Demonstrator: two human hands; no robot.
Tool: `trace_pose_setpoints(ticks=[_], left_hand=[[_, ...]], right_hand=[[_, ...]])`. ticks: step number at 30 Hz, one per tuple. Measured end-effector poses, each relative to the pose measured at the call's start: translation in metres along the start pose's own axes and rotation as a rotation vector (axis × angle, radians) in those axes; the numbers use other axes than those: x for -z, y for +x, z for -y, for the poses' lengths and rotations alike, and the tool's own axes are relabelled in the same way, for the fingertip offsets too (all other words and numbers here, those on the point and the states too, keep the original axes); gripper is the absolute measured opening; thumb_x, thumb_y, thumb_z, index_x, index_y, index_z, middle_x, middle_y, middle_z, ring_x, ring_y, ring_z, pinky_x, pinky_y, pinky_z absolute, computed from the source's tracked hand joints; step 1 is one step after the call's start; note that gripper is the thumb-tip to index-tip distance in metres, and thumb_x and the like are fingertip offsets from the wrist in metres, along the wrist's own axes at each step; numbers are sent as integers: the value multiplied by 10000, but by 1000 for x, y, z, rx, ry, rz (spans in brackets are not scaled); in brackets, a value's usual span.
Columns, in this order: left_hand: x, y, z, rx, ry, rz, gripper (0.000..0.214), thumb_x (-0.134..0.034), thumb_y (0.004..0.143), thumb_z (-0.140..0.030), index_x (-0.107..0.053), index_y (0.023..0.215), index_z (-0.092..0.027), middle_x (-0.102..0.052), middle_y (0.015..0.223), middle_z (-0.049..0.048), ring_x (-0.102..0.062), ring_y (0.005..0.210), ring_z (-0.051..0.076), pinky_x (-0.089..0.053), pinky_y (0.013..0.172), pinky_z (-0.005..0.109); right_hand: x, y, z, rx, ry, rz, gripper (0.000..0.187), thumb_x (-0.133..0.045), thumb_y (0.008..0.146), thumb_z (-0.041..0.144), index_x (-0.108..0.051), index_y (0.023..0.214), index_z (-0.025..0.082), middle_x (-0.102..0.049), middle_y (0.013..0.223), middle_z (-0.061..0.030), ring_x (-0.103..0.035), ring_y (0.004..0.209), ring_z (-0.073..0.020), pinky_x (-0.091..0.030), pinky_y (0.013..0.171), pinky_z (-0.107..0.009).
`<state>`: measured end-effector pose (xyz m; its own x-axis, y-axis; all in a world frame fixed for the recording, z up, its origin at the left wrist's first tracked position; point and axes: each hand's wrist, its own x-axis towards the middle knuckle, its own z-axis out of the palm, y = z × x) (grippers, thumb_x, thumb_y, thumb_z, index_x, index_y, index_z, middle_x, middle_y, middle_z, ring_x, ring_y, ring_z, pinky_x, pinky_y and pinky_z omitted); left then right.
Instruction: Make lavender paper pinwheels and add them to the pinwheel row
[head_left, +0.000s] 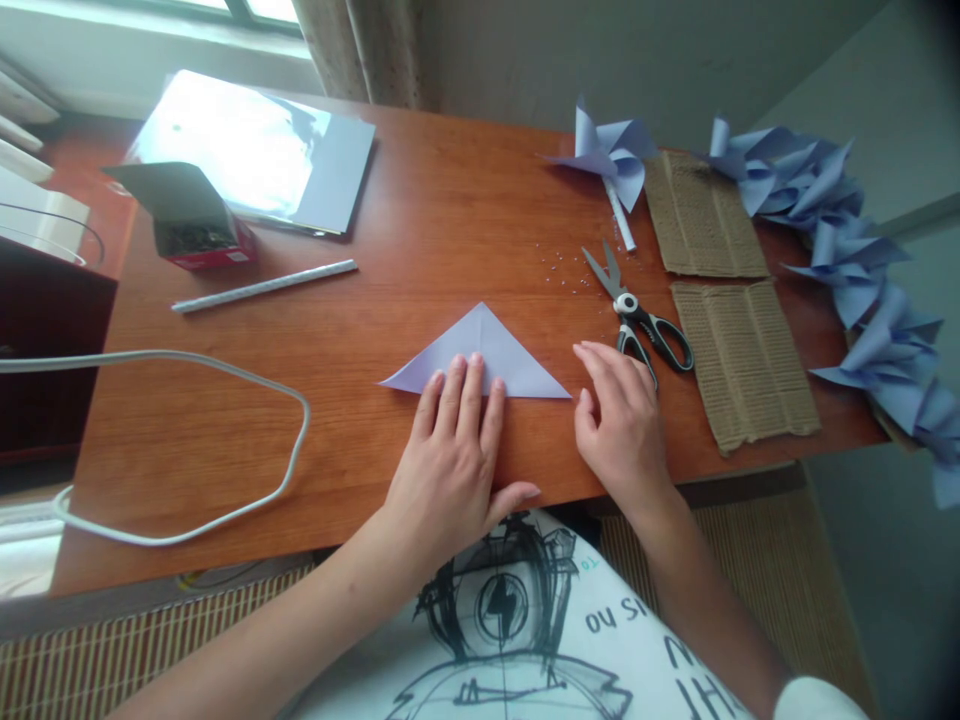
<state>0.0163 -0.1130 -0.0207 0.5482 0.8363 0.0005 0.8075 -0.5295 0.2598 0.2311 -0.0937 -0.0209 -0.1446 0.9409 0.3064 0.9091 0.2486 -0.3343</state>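
A lavender paper folded into a triangle [484,345] lies on the wooden table [375,420], its long edge toward me. My left hand [454,450] rests flat with its fingers stretched onto the paper's near edge, pressing it down. My right hand [619,415] lies just right of the triangle's right tip, fingers extended and slightly curled, holding nothing. Its fingertips are close to the black-handled scissors [637,315], apart from them.
Two corrugated cardboard pieces [742,360] lie right of the scissors. A paper pinwheel on a stick [611,160] and a row of more pinwheels [862,270] sit at the back right. A white stick [262,285], an open small box [191,225], a paper stack [262,150] and a white cable [225,440] lie left.
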Motion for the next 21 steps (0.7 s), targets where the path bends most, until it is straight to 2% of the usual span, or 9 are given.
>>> trace_pose_setpoints(ticks=[4,8,10,14,19,21], left_hand=[[0,0,0,-5,2,-4,1026,-411,911,-753,-302,1563,31,-160,1648,339,-100,1555,462,-152,1250,608],[0,-1,0,-3,11,-7,1040,-401,904,-768,-312,1556,37,-169,1649,333,-104,1558,453,-145,1257,599],[-1,-1,-1,1,13,-2,1042,-390,905,-772,-316,1553,41,-170,1650,331,-107,1559,448,-143,1259,597],[2,-1,-1,15,9,15,1035,-392,904,-771,-312,1563,23,-165,1661,306,-109,1564,438,-131,1258,607],[16,-8,14,63,3,46,884,-440,909,-742,-365,1586,-179,-229,1692,145,-156,1553,454,-71,1224,701],[20,-13,23,63,-13,51,876,-448,913,-730,-371,1584,-171,-224,1695,138,-130,1557,456,-89,1233,677]], right_hand=[[5,3,22,-30,194,-87,500,-471,919,50,-606,1330,301,-677,1265,-119,-625,1227,-312,-500,1091,-559],[-13,4,44,-160,670,39,466,-445,948,99,-550,1353,304,-633,1343,-92,-643,1235,-250,-587,1039,-453],[-25,3,47,-199,821,92,501,-449,941,95,-498,1396,297,-614,1377,-87,-611,1298,-232,-544,1111,-446],[-34,2,44,-222,843,133,561,-466,913,73,-462,1433,286,-575,1412,-98,-555,1364,-229,-501,1161,-462],[-30,3,44,-187,775,143,589,-465,898,48,-458,1442,271,-561,1415,-113,-563,1350,-237,-512,1151,-465],[-29,4,45,-187,783,136,595,-469,897,44,-453,1447,270,-561,1415,-114,-568,1342,-238,-520,1144,-460]])
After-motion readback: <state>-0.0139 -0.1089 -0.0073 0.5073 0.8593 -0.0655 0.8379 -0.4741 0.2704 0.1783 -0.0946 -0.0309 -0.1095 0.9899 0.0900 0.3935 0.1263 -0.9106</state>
